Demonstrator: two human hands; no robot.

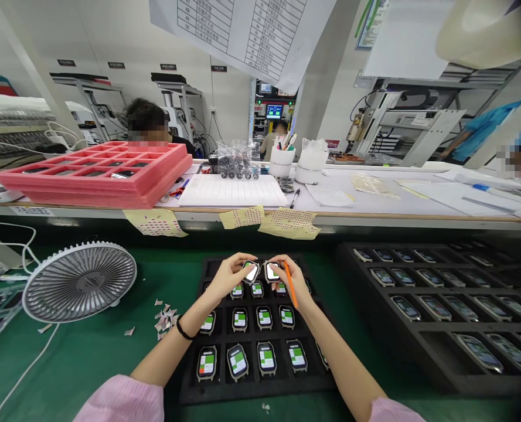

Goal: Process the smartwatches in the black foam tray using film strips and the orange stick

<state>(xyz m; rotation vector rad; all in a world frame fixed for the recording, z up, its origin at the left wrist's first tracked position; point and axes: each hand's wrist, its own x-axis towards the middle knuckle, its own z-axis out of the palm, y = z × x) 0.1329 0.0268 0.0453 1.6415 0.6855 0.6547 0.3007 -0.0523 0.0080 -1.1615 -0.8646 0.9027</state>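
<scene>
Over the far rows of a black foam tray (260, 391), my left hand (232, 274) grips a smartwatch (252, 271) with a lit white screen. Close beside it, my right hand (293, 280) has another white-screened watch (272, 271) between thumb and fingers. An orange stick-like tool (291, 285) is also held in my right hand, pointing down toward me. Several watches with green and white screens, such as one at the front (266, 358), lie in the tray's compartments below my hands. My forearms partly cover the tray's sides.
On the left stand a fan (79, 282) and scattered paper scraps (166, 319). A second black tray (401, 346) of watches is at right. Beyond, a shelf holds a pink foam tray (150, 190), papers and a pen cup (282, 160). People sit behind it.
</scene>
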